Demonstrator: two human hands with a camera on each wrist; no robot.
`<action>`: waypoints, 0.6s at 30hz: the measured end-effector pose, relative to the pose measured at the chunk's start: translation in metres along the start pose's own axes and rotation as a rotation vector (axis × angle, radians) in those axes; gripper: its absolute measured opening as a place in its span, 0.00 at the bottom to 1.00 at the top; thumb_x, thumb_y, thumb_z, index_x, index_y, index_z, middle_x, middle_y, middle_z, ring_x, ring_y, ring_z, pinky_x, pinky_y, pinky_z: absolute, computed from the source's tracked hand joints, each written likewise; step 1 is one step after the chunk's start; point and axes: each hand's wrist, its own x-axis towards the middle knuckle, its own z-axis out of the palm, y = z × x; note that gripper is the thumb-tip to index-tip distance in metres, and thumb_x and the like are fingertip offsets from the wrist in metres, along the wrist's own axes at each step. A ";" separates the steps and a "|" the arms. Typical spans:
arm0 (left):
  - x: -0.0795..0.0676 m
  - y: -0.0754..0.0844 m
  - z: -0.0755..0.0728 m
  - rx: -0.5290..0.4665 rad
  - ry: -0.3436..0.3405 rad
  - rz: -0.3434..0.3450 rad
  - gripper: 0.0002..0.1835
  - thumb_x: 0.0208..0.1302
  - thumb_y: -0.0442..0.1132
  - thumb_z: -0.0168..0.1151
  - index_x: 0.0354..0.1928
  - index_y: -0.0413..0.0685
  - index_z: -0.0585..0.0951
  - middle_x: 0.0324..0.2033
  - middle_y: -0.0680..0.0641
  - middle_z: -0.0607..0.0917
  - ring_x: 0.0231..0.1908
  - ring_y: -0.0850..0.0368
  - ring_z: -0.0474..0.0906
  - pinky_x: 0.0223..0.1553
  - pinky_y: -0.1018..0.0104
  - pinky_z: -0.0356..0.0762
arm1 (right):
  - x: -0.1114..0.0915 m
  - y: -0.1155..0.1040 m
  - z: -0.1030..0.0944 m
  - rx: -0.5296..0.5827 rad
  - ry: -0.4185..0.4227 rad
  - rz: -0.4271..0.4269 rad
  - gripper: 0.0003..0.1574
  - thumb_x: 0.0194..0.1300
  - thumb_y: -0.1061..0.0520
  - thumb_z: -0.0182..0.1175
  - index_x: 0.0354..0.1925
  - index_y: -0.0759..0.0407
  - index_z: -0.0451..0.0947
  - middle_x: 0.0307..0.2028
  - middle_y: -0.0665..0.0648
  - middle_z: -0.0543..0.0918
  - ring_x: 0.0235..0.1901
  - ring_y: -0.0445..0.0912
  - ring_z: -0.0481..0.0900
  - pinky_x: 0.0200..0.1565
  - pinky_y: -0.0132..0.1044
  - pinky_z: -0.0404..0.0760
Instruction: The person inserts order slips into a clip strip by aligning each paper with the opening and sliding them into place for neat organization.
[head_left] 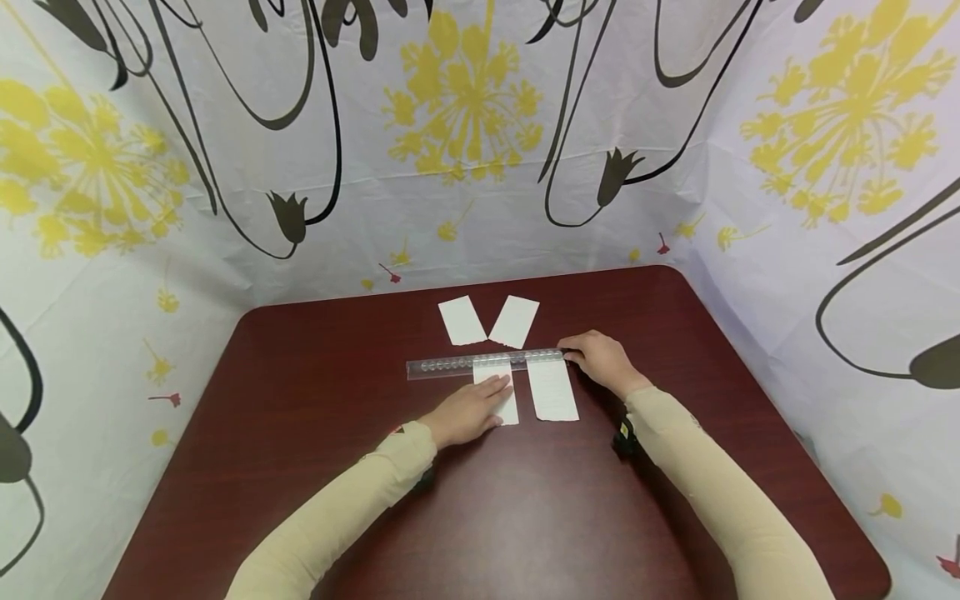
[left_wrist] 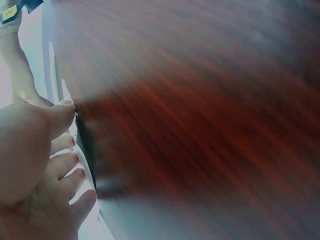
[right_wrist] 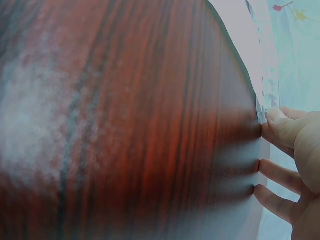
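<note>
The left hand [head_left: 468, 411] is lying palm-down with its fingers extended and slightly spread, and it is pressing on the near-left paper [head_left: 510, 412]; its forearm is coming in diagonally from the person's left. The right hand [head_left: 604, 363] is reaching further forward, its wrist bending inward, and it is pinching the right end of the clear ruler [head_left: 442, 367] between thumb and forefinger (from the wrist view, I'm seeing the other fingertips resting on the desk [head_left: 517, 525]). The ruler is lying crosswise over the far ends of the near-left paper and the near-right paper [head_left: 553, 393], its left end reaching past them over bare wood. Beyond it, the far-left paper [head_left: 462, 321] and the far-right paper [head_left: 514, 322] are leaning away from each other, their near corners almost meeting. Both arms are wearing pale sleeves [head_left: 720, 475], and the elbows are spreading wide of the hands.
</note>
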 end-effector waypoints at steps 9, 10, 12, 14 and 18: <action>0.005 0.003 0.002 0.024 -0.014 -0.012 0.31 0.74 0.47 0.53 0.74 0.42 0.63 0.75 0.42 0.63 0.76 0.46 0.58 0.73 0.52 0.64 | -0.001 0.001 0.002 0.001 0.003 -0.014 0.20 0.69 0.55 0.61 0.58 0.53 0.82 0.53 0.58 0.86 0.55 0.57 0.81 0.53 0.56 0.82; 0.006 0.003 0.001 0.028 -0.013 -0.011 0.31 0.74 0.47 0.53 0.74 0.42 0.63 0.75 0.42 0.63 0.76 0.46 0.59 0.73 0.52 0.64 | -0.001 0.001 0.002 0.004 0.006 -0.012 0.19 0.69 0.55 0.61 0.58 0.53 0.82 0.53 0.58 0.86 0.55 0.57 0.81 0.52 0.56 0.82; 0.007 0.004 0.001 0.034 -0.011 -0.008 0.31 0.74 0.47 0.53 0.74 0.42 0.63 0.75 0.42 0.63 0.75 0.46 0.59 0.73 0.52 0.64 | -0.001 0.001 0.002 0.008 0.009 -0.008 0.19 0.69 0.55 0.61 0.58 0.53 0.82 0.53 0.58 0.87 0.55 0.57 0.81 0.52 0.56 0.82; 0.008 0.005 0.000 0.028 -0.009 -0.002 0.31 0.74 0.47 0.53 0.73 0.41 0.63 0.75 0.42 0.63 0.75 0.45 0.59 0.73 0.52 0.64 | -0.001 0.001 0.001 0.012 0.010 -0.002 0.19 0.69 0.55 0.61 0.58 0.53 0.82 0.53 0.58 0.86 0.55 0.57 0.81 0.51 0.56 0.82; 0.009 0.006 -0.001 0.017 -0.014 0.003 0.31 0.74 0.46 0.53 0.74 0.41 0.63 0.75 0.41 0.62 0.75 0.45 0.59 0.73 0.51 0.64 | -0.002 0.001 0.000 0.004 0.016 -0.006 0.19 0.69 0.56 0.61 0.57 0.53 0.82 0.53 0.58 0.86 0.55 0.58 0.81 0.51 0.56 0.82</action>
